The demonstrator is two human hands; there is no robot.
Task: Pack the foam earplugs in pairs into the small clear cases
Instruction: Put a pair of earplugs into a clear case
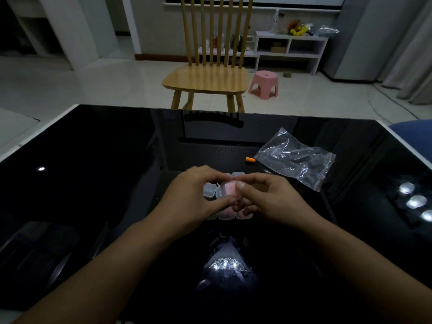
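Both my hands meet over a cluster of small clear cases in the middle of the black table. My left hand (195, 194) and my right hand (266, 197) together pinch one clear case (228, 189) that shows pink foam earplugs inside. An empty clear case (209, 190) sits just left of it, and another (238, 175) lies behind. Two cases holding pink earplugs (226, 215) rest below my fingers, partly hidden. A single orange earplug (250, 160) lies on the table beyond the cases, next to a plastic bag.
A crumpled clear zip bag (295, 157) lies right of the orange earplug. The glossy black table (93, 171) reflects lights at the right and near edges. A wooden chair (208, 80) and a pink stool (264, 83) stand beyond the far edge.
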